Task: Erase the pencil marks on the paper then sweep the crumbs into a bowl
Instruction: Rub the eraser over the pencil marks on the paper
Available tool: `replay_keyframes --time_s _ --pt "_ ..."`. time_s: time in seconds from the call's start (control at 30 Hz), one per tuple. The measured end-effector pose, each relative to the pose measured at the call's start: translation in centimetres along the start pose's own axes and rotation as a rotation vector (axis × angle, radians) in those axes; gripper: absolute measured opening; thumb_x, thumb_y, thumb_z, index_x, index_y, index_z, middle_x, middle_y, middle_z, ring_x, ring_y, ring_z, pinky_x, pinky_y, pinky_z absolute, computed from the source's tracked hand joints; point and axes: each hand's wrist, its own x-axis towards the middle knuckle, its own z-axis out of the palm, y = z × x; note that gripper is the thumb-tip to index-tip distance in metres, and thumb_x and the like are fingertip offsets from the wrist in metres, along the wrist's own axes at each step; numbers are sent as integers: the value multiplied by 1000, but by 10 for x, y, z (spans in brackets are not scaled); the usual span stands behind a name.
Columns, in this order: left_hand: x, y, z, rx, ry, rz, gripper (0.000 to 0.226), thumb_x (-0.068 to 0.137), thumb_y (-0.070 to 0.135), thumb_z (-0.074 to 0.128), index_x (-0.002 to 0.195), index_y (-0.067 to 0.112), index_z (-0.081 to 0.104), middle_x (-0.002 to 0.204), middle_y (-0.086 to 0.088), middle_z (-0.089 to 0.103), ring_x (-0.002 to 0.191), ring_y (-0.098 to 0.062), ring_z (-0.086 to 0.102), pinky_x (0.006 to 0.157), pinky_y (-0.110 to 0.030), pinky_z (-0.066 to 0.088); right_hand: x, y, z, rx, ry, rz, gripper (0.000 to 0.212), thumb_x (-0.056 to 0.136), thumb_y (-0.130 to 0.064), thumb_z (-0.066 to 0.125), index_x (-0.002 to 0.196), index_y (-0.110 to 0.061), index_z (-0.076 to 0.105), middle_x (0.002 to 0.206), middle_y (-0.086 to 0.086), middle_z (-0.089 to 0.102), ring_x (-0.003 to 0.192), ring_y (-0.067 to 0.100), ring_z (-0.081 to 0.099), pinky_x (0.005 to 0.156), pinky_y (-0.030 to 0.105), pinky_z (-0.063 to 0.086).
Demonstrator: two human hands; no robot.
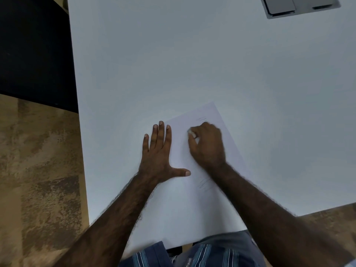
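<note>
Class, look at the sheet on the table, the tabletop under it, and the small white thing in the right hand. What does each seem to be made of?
Sheet: thin white paper, matte, lying flat with faint pencil strokes.
Tabletop: smooth pale surface, probably laminate or painted board; even, grainless, slight sheen.
Small white thing pinched in the right hand: likely a rubber eraser, mostly hidden and blurred.

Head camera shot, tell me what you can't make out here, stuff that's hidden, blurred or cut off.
- Eraser: only a pale sliver shows in the head view; the right hand curls over the rest.
- Pencil marks on the paper: faint and motion-blurred, and the right hand and forearm cover the stretch between the two groups.
- Bowl: none in view.
- Crumbs: too small to see.
- Grey panel: cut off by the top edge.
- Left hand: lies flat with fingers spread, hiding the paper's left edge.
</note>
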Motion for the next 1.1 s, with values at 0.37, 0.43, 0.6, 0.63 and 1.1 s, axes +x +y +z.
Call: replay_keyframes --time_s 0.37,0.43,0.6,0.63,1.1 --pt "-1 -1 1 -15 7 6 158 57 106 51 163 18 -27 169 -4 -39 156 -23 -36 126 -49 -21 16 7 -3 -66 75 105 17 97 -23 64 98 -12 77 92 9 72 87 31 64 83 44 48" --pt "0 0 0 -12 14 0 157 58 105 51 164 17 -24 169 -4 -37 157 -23 -35 127 -48 -20 0 -7 6 -48 6 2 17 98 -24 63 98 -15 77 91 7 71 87 29 62 83 42 44" --pt "-1 1 0 -2 23 -10 152 60 103 46 166 15 -18 172 -7 -30 159 -25 -29 130 -51 -14 -21 -9 13 -45 -50 -229 14 97 -24 67 100 -15 77 91 6 71 84 28 62 80 41 45" --pt "-2 1 0 -9 10 -5 156 58 105 47 165 15 -21 171 -7 -34 158 -25 -32 129 -50 -17 -11 -4 11 -71 -7 -181 14 97 -23 67 100 -14 77 91 8 71 85 30 63 80 43 46" --pt "-1 2 -2 0 -2 -9 159 56 106 49 163 16 -25 170 -6 -37 157 -25 -34 127 -50 -18 11 1 8 -111 21 -76 14 93 -24 66 97 -16 77 90 9 70 87 34 62 79 45 47"
